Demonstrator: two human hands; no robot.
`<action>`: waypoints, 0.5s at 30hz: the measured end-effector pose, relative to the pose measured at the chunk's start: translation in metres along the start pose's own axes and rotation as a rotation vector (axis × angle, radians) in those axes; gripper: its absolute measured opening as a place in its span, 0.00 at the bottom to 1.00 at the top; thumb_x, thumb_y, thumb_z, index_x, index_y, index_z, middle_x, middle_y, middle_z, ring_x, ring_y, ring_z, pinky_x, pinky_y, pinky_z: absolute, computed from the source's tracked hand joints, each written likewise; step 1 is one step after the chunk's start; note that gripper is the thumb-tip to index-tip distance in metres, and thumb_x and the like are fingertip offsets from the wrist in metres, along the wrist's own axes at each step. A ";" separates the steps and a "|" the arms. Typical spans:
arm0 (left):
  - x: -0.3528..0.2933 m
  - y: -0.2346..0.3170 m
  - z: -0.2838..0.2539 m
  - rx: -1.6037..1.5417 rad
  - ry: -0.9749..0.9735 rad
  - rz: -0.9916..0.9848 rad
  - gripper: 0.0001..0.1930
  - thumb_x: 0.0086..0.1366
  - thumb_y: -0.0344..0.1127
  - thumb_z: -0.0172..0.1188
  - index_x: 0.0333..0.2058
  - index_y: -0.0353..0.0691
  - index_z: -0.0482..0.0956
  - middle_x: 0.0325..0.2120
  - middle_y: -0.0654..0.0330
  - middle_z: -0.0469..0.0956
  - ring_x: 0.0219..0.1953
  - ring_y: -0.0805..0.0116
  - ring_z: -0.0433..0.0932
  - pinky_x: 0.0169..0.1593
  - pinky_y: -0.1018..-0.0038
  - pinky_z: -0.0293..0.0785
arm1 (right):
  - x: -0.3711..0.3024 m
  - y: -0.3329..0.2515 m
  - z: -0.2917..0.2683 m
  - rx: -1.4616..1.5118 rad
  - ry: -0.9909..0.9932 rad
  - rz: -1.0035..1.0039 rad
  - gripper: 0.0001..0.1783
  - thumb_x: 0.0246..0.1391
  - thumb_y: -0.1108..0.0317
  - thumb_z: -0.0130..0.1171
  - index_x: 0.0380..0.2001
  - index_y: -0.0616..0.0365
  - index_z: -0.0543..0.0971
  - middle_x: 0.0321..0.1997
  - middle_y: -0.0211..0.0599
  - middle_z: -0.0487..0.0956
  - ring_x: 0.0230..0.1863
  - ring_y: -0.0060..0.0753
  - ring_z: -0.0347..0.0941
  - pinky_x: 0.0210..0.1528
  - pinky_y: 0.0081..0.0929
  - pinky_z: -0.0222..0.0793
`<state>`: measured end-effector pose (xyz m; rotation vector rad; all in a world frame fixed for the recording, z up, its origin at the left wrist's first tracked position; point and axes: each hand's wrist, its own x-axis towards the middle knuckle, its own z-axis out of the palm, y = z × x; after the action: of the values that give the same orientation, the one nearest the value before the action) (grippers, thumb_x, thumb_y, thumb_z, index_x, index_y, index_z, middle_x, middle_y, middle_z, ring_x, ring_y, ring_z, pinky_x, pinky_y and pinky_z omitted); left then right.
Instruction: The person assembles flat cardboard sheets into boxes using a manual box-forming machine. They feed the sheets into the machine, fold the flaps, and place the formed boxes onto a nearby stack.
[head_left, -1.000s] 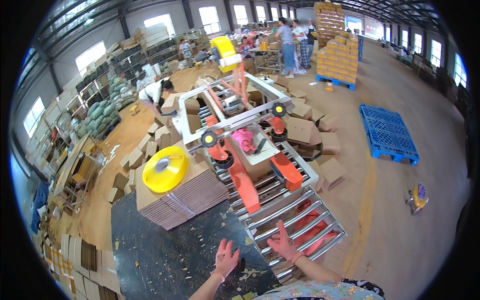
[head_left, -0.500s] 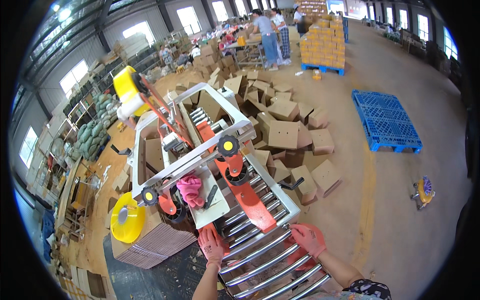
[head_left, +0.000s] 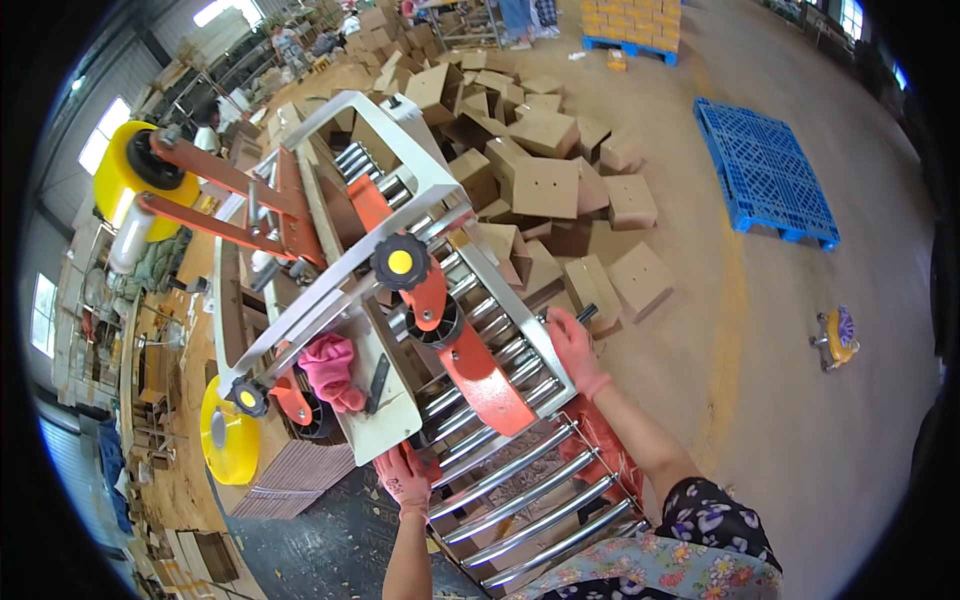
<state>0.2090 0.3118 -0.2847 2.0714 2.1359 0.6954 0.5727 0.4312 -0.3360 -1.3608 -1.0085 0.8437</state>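
Observation:
A carton sealing machine [head_left: 480,395] with a white frame, orange arms and steel rollers stands before me. My right hand [head_left: 575,355], in a pink glove, is closed over its right side rail [head_left: 535,335], beside a black crank handle [head_left: 588,314]. My left hand [head_left: 405,480], also gloved, grips the machine's near left edge, just below a white tray [head_left: 385,430]; its fingertips are partly hidden. A pink cloth [head_left: 330,370] and a black-handled tool [head_left: 378,382] lie on that tray. A roll of yellow tape [head_left: 125,185] sits on the upper orange arm.
Another yellow tape roll [head_left: 228,432] rests by stacked flat cardboard [head_left: 300,475] on the left. Brown cartons [head_left: 545,187] are heaped beyond the machine. At right are a blue pallet [head_left: 770,175] and a small yellow wheeled thing [head_left: 835,340]. A roller conveyor [head_left: 540,500] extends toward me.
My right hand has moved forward from the near rollers to the machine's side rail. My left hand stays at the left edge. The view has tilted down and moved closer to the machine.

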 end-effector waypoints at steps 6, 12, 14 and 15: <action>-0.003 0.001 -0.002 0.026 -0.034 -0.092 0.23 0.67 0.43 0.48 0.55 0.36 0.69 0.55 0.43 0.68 0.59 0.41 0.63 0.64 0.52 0.55 | 0.070 0.007 0.036 -0.249 -0.121 0.007 0.28 0.57 0.55 0.55 0.57 0.59 0.70 0.53 0.51 0.76 0.58 0.49 0.69 0.61 0.39 0.62; 0.014 0.010 0.002 0.077 -0.092 -0.068 0.22 0.67 0.44 0.48 0.51 0.34 0.73 0.50 0.41 0.71 0.54 0.38 0.65 0.60 0.50 0.59 | 0.163 0.107 0.086 0.055 -0.307 0.236 0.32 0.52 0.52 0.66 0.54 0.61 0.70 0.50 0.43 0.77 0.52 0.37 0.74 0.52 0.31 0.68; -0.004 0.006 -0.003 0.055 -0.038 -0.139 0.22 0.66 0.45 0.48 0.49 0.34 0.74 0.50 0.41 0.72 0.54 0.37 0.66 0.59 0.49 0.58 | 0.155 0.083 0.110 0.119 -0.317 0.420 0.31 0.53 0.66 0.67 0.58 0.61 0.69 0.47 0.30 0.78 0.39 0.14 0.75 0.36 0.16 0.71; -0.010 0.004 -0.004 0.046 -0.033 -0.156 0.21 0.65 0.45 0.49 0.48 0.35 0.75 0.49 0.41 0.73 0.53 0.37 0.66 0.59 0.48 0.59 | 0.156 0.086 0.113 0.210 -0.398 0.441 0.35 0.55 0.69 0.64 0.64 0.59 0.64 0.49 0.32 0.77 0.40 0.17 0.76 0.38 0.15 0.72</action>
<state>0.2124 0.3013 -0.2822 1.8972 2.2840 0.5945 0.5322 0.6229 -0.4146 -1.2772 -0.8927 1.5537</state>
